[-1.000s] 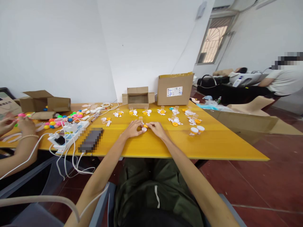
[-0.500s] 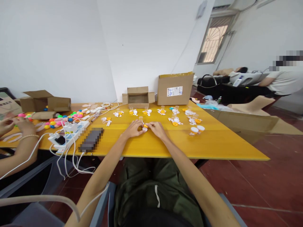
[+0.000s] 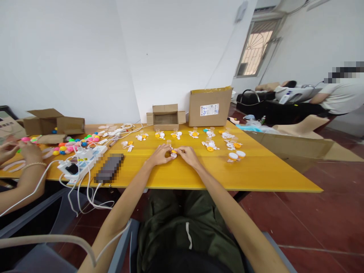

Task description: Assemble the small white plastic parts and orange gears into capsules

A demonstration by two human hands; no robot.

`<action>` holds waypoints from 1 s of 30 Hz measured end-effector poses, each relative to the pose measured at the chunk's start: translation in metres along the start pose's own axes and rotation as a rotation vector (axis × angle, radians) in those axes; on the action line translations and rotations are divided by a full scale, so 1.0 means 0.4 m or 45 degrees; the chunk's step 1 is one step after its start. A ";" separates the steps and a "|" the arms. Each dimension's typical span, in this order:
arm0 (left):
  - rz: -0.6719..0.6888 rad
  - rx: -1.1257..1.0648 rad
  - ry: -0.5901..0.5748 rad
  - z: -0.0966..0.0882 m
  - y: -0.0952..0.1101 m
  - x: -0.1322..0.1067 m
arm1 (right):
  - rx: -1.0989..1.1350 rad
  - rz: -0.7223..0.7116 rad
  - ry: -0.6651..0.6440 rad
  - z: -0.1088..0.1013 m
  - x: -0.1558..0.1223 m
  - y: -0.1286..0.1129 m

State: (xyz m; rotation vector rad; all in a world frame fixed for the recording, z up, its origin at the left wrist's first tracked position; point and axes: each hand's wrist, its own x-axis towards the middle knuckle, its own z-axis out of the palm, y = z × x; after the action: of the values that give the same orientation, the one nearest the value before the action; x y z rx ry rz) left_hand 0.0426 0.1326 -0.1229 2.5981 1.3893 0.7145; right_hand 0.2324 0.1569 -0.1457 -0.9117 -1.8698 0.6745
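My left hand (image 3: 159, 154) and my right hand (image 3: 189, 155) rest together on the yellow table (image 3: 256, 174), fingers curled toward each other. Between the fingertips sits a small white and orange plastic piece (image 3: 173, 153), pinched from both sides. Just beyond my hands lie rows of similar small white and orange parts (image 3: 210, 146) with tiny clear cups. Two white and orange round caps (image 3: 237, 155) lie to the right of my right hand.
Two cardboard boxes (image 3: 210, 106) stand at the table's far edge, another open box (image 3: 54, 123) at the left. A power strip with white cables (image 3: 81, 161), a dark flat device (image 3: 109, 167) and coloured balls (image 3: 71, 144) lie left. Another person's hands (image 3: 19, 151) work at the far left.
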 end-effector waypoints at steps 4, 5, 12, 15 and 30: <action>0.008 -0.007 0.001 0.000 0.000 0.000 | 0.027 0.046 0.001 -0.002 0.003 0.004; 0.010 -0.011 0.002 0.000 0.001 0.000 | 0.031 0.064 0.005 -0.003 0.003 0.004; 0.040 -0.067 0.073 -0.004 0.003 -0.005 | 0.129 0.135 -0.008 -0.020 0.008 -0.002; 0.068 -0.096 0.083 -0.002 0.000 -0.008 | 0.143 0.152 -0.010 -0.023 0.010 -0.001; 0.137 -0.079 0.035 -0.002 0.008 -0.007 | 0.236 0.172 -0.012 -0.016 0.015 0.023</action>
State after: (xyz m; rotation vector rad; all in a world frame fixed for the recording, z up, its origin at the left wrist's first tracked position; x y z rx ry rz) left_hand 0.0433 0.1285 -0.1220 2.6407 1.2213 0.7977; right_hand 0.2393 0.1676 -0.1468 -0.9206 -1.7320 0.9197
